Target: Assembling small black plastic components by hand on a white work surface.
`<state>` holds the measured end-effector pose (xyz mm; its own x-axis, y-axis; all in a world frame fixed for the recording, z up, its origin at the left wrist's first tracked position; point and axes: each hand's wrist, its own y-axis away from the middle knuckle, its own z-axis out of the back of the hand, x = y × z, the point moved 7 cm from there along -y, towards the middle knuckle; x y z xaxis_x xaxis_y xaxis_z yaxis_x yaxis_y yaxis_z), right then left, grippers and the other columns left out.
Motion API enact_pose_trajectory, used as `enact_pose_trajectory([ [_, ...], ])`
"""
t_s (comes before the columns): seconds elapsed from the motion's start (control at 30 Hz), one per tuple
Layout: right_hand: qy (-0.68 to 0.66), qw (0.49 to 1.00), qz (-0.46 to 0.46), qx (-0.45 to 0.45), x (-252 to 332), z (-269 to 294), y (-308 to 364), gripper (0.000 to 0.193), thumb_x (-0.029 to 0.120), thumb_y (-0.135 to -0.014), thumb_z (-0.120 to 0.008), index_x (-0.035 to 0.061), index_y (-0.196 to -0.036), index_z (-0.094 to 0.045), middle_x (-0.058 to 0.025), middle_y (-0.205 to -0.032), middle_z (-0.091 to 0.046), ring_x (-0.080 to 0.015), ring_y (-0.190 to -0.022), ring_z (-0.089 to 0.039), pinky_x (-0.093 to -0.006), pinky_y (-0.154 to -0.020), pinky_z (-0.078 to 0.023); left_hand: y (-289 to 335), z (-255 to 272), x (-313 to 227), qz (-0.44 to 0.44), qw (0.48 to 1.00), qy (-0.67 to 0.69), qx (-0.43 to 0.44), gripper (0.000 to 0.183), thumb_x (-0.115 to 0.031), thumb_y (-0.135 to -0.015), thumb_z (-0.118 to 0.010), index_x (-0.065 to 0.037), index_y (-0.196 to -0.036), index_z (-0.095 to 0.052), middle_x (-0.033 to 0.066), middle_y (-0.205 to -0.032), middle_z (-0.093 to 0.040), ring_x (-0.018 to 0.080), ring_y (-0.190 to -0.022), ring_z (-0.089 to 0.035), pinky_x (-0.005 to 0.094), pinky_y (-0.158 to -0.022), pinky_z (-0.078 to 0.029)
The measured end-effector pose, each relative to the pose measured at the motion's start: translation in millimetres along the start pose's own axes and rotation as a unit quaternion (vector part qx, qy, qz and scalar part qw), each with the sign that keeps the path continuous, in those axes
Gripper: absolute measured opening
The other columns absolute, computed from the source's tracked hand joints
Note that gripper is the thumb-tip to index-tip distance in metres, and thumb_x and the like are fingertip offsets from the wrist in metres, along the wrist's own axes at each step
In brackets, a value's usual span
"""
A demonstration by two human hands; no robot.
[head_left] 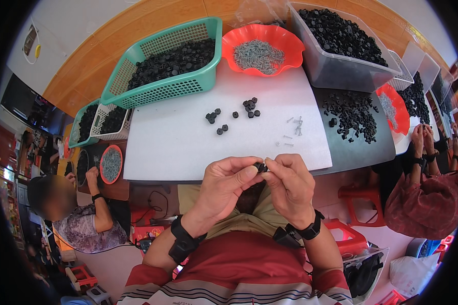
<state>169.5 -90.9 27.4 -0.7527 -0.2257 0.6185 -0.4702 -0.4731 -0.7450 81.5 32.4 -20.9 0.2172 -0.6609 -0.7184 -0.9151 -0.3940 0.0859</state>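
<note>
Head view: pinching a small black part (260, 167) between left hand (223, 181) and right hand (293, 187), near the white sheet (168, 142).

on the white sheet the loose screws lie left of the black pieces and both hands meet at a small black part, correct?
Not left: the head view shows the loose screws right of the black pieces on the white sheet. The left hand and right hand do meet at a small black part.
</note>
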Motion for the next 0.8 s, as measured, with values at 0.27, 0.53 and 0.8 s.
enact_pose_trajectory([
  [0.27, 0.024, 0.999, 0.040, 0.004, 5.0, 0.3, 2.4, 0.038, -0.007, -0.080, -0.079, 0.0010, -0.116, -0.070, -0.0118, -0.091, -0.063, -0.0209, -0.066, -0.064, -0.0304, -0.053, -0.051, 2.8, -3.3, -0.4, -0.013, 1.000, -0.016, -0.010, 0.018, -0.001, -0.099, -0.066, 0.001, -0.116, -0.071, 0.0162, -0.121, -0.070, 0.0235, -0.110, -0.070, 0.0374, -0.096, -0.061],
  [0.53, 0.030, 0.998, 0.053, 0.005, 6.3, 2.9, 3.6, 0.040, -0.009, -0.078, -0.079, 0.0002, -0.116, -0.070, -0.0118, -0.092, -0.063, -0.0210, -0.066, -0.065, -0.0310, -0.052, -0.051, 4.5, -7.3, -1.3, -0.019, 0.999, -0.039, -0.011, 0.018, -0.002, -0.099, -0.067, 0.001, -0.116, -0.071, 0.0171, -0.122, -0.070, 0.0240, -0.110, -0.070, 0.0384, -0.097, -0.061],
  [0.8, 0.028, 0.998, 0.055, 0.008, 7.6, 4.5, 3.6, 0.041, -0.011, -0.077, -0.079, -0.0003, -0.116, -0.069, -0.0116, -0.092, -0.063, -0.0212, -0.065, -0.066, -0.0315, -0.052, -0.051, 5.6, -9.0, -0.5, -0.017, 0.998, -0.053, -0.016, 0.018, -0.001, -0.099, -0.066, 0.000, -0.116, -0.072, 0.0172, -0.122, -0.070, 0.0237, -0.110, -0.070, 0.0386, -0.097, -0.060],
])
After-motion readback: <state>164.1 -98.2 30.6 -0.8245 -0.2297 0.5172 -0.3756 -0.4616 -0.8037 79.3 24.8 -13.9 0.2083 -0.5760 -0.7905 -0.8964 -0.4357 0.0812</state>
